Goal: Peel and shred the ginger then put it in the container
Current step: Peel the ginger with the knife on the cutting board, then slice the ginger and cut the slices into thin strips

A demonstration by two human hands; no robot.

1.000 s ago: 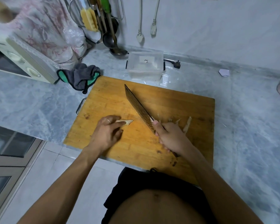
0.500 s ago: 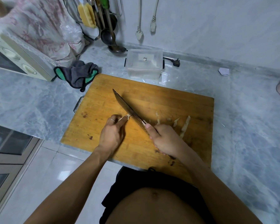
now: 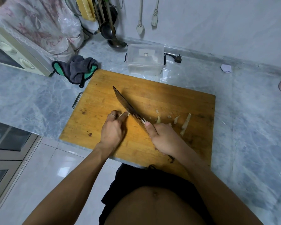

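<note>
The ginger (image 3: 126,114) lies at the middle of the frame on the wooden cutting board (image 3: 177,101), only a pale sliver of it showing at the tips of the left hand (image 3: 113,129). That hand's fingers (image 3: 122,116) are curled down and pinch the piece against the board, so most of it is hidden and its long axis cannot be told for sure. The knife (image 3: 128,106) blade touches the ginger on its right side and runs diagonally, tip toward the upper left, heel toward the lower right, where the right hand (image 3: 163,138) grips the handle with the thumb laid forward near the heel. The coming cut appears to turn on this: the blade sits right beside the left fingertips with almost no ginger between them, so the left hand is the nearer one and the one at risk.

Cut strips and peel scraps (image 3: 186,122) lie to the right of the knife hand, near but apart from the blade. The clear container (image 3: 145,60) stands on the counter (image 3: 250,111) just beyond the board's far edge, upper middle of the frame; nothing blocks the way to it. A grey and green cloth (image 3: 76,70) lies at the board's upper left corner.
</note>
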